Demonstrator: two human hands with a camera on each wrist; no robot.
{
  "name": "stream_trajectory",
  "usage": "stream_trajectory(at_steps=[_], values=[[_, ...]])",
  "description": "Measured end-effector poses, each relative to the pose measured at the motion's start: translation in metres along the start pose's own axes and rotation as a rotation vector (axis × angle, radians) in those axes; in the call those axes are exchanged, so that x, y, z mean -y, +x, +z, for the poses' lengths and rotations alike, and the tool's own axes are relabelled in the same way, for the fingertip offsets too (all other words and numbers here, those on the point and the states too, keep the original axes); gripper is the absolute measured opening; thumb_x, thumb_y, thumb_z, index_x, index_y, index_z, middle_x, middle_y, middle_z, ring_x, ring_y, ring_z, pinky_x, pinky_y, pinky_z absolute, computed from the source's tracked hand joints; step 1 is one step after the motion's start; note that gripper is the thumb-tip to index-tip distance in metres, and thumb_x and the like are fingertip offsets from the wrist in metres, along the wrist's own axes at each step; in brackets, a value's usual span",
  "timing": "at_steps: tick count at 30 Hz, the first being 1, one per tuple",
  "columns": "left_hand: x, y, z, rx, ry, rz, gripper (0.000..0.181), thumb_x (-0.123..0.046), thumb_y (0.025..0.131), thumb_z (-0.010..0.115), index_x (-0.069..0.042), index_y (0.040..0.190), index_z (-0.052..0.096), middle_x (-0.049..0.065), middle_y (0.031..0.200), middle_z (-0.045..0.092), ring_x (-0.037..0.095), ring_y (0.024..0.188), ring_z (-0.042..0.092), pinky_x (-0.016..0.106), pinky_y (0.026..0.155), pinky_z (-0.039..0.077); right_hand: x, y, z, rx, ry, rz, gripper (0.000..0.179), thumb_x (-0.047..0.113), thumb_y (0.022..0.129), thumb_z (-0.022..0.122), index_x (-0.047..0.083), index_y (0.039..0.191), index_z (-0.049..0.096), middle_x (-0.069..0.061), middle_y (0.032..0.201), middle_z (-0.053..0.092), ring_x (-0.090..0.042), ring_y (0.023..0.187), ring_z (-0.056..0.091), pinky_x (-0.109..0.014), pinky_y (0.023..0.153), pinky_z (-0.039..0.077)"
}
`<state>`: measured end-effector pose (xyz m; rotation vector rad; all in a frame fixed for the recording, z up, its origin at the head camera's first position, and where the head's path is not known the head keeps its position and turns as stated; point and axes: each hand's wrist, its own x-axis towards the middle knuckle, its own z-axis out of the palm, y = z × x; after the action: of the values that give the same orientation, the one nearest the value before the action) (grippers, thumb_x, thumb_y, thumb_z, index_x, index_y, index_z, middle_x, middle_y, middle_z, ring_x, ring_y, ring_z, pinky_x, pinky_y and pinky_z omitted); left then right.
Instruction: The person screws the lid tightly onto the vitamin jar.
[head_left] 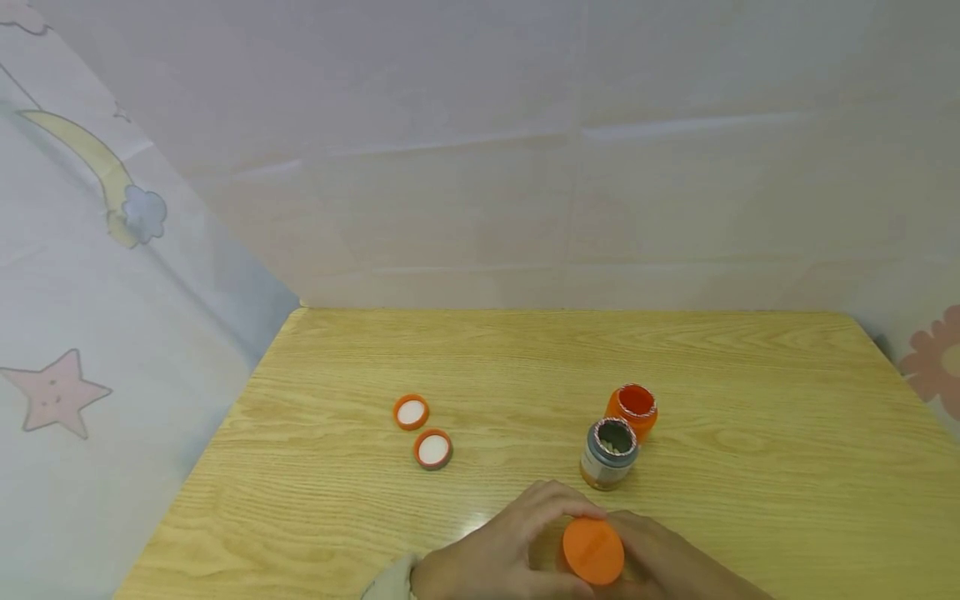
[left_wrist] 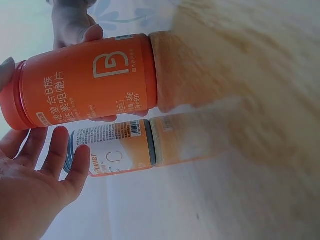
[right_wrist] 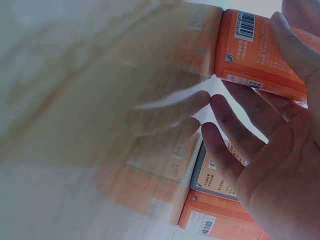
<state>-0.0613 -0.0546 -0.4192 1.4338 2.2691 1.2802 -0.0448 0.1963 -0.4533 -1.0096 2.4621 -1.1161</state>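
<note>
An orange vitamin bottle (left_wrist: 85,82) with a large letter B on its label stands upright at the near edge of the wooden table. Its round orange lid (head_left: 592,550) faces up in the head view. The left hand (head_left: 502,546) pinches the lid between thumb and index finger, its other fingers spread apart. From the other side, the right hand (head_left: 671,562) holds the bottle's body, thumb on one face and fingers round the other. Just beyond them stands an open grey-topped bottle (head_left: 600,471) with pale pieces inside. Close behind that is an open orange bottle (head_left: 647,427).
Two orange-rimmed lids, a farther lid (head_left: 411,412) and a nearer lid (head_left: 432,450), lie with white insides upward, left of the bottles. The wooden table (head_left: 322,367) ends at a pale cloth backdrop (head_left: 480,208) behind and at the left.
</note>
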Motion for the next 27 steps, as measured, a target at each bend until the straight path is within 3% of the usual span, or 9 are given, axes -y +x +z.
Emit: stream_trajectory(at_steps=[14,21,27], values=[[0.002,0.0,0.001,-0.014,0.018,0.01,0.067,-0.023,0.085,0.079,-0.019,0.143,0.046,-0.005,0.14,0.053,0.005,0.131,0.045,0.024,0.11,0.039,0.009,0.002,-0.003,0.085,0.148,0.16,0.039,0.046,0.094,0.064,0.039,0.131,0.054,0.019,0.121,0.063,0.001,0.106,0.057,-0.022,0.086,0.049],[0.001,0.0,0.002,-0.022,0.031,0.012,0.068,-0.024,0.085,0.079,-0.02,0.144,0.046,-0.007,0.139,0.055,0.005,0.13,0.045,0.023,0.11,0.039,0.013,0.003,-0.002,0.045,0.123,0.096,0.047,0.044,0.091,0.07,0.037,0.134,0.052,0.02,0.122,0.064,0.0,0.107,0.059,-0.024,0.088,0.051],[0.001,0.0,0.001,-0.015,0.014,-0.004,0.068,-0.024,0.085,0.079,-0.022,0.144,0.046,-0.008,0.141,0.054,0.005,0.13,0.044,0.023,0.11,0.039,0.019,0.005,-0.004,0.059,0.169,0.125,0.041,0.043,0.093,0.067,0.037,0.131,0.054,0.019,0.118,0.065,0.0,0.103,0.059,-0.022,0.086,0.051]])
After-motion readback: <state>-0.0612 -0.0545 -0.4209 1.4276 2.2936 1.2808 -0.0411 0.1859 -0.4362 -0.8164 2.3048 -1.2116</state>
